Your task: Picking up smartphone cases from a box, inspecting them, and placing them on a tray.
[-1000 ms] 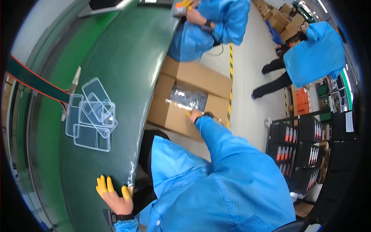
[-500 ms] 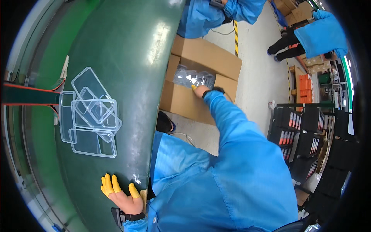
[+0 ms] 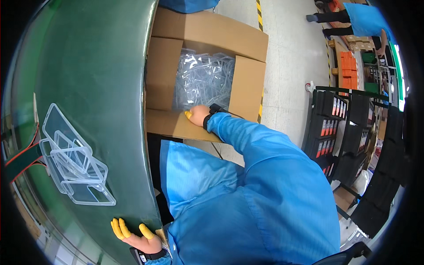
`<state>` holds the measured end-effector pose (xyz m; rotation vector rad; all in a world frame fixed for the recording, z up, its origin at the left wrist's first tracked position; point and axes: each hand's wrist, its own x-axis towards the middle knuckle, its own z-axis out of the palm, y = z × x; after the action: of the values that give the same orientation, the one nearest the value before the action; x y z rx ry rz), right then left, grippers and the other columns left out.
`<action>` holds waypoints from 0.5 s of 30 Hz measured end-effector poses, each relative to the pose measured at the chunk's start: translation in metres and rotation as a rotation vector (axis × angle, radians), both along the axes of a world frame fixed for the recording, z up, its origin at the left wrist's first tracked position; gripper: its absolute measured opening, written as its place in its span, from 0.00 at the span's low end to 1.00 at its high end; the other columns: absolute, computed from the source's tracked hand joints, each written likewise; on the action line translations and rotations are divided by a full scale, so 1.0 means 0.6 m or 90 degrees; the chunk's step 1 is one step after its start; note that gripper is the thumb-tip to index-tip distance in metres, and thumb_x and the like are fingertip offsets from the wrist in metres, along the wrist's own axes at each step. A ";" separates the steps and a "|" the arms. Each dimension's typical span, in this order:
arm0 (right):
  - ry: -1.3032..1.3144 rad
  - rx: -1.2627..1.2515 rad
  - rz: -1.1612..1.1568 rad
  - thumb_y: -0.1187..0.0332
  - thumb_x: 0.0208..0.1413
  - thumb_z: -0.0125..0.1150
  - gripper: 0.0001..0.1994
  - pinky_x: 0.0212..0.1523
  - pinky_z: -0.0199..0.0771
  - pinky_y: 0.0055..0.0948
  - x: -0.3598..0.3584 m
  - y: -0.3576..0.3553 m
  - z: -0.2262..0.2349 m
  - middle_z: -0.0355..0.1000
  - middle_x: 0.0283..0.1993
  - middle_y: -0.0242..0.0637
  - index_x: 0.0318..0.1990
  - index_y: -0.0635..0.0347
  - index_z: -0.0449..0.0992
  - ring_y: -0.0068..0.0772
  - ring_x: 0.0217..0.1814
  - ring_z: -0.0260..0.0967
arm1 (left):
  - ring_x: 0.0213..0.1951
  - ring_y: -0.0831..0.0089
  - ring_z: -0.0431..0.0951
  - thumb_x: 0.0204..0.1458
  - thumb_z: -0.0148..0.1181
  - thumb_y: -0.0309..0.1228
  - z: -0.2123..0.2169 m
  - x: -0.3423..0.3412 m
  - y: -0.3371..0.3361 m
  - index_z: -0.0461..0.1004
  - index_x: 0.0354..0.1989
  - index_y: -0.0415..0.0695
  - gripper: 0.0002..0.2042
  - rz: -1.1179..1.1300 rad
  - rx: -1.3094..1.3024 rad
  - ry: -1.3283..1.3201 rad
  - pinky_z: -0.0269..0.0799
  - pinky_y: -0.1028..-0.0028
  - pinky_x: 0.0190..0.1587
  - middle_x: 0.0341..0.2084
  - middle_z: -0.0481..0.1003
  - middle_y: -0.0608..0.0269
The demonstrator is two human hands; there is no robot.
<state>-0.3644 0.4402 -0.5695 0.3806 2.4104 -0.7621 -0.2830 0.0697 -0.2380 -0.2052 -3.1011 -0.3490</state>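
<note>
My left hand (image 3: 138, 236), in yellow finger covers, rests on the near end of the green work surface (image 3: 101, 66), holding nothing, with its fingers apart. Farther along that surface lies a loose pile of clear rectangular plastic cases (image 3: 77, 165), overlapping one another. To the right, an open cardboard box (image 3: 210, 24) stands beside the surface. Many similar clear pieces (image 3: 207, 77), some in shiny plastic film, fill its inside. My right hand (image 3: 198, 115) is over the box's near flap (image 3: 176, 126), fingers curled; what they hold, if anything, is hidden.
Another person's blue garment (image 3: 190, 4) shows behind the box. A person in blue (image 3: 366, 22) stands at the far right. A rack with black bins (image 3: 329, 106) stands on the right, with orange crates (image 3: 348, 70) beyond. Yellow-black tape (image 3: 259, 15) marks the floor.
My right hand has drawn back from the box's contents to its near flap. The view has shifted, showing more of the box's inside. My left hand stays spread on the surface.
</note>
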 end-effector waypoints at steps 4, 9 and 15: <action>0.105 0.049 -0.241 0.53 0.49 0.62 0.19 0.44 0.72 0.48 0.004 0.008 -0.135 0.75 0.36 0.54 0.36 0.62 0.79 0.56 0.41 0.73 | 0.63 0.48 0.59 0.62 0.45 0.41 -0.005 -0.001 0.000 0.60 0.60 0.32 0.25 -0.005 -0.028 0.007 0.52 0.55 0.65 0.62 0.58 0.43; 0.149 0.147 -0.455 0.53 0.42 0.71 0.27 0.53 0.69 0.44 -0.044 0.003 -0.179 0.72 0.46 0.57 0.43 0.68 0.74 0.56 0.52 0.68 | 0.62 0.48 0.60 0.62 0.44 0.44 -0.017 0.001 -0.003 0.59 0.60 0.32 0.27 0.005 0.009 0.013 0.54 0.55 0.64 0.61 0.58 0.42; -0.107 0.196 -0.159 0.55 0.46 0.65 0.27 0.57 0.68 0.44 -0.065 0.018 -0.163 0.67 0.54 0.54 0.50 0.64 0.72 0.53 0.54 0.68 | 0.63 0.49 0.59 0.61 0.45 0.46 -0.018 0.005 -0.013 0.58 0.61 0.34 0.28 0.013 -0.001 0.004 0.53 0.55 0.64 0.61 0.58 0.43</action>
<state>-0.4035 0.4509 -0.6671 0.8476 2.3456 -0.4382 -0.2798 0.0616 -0.2489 -0.1748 -3.0952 -0.3460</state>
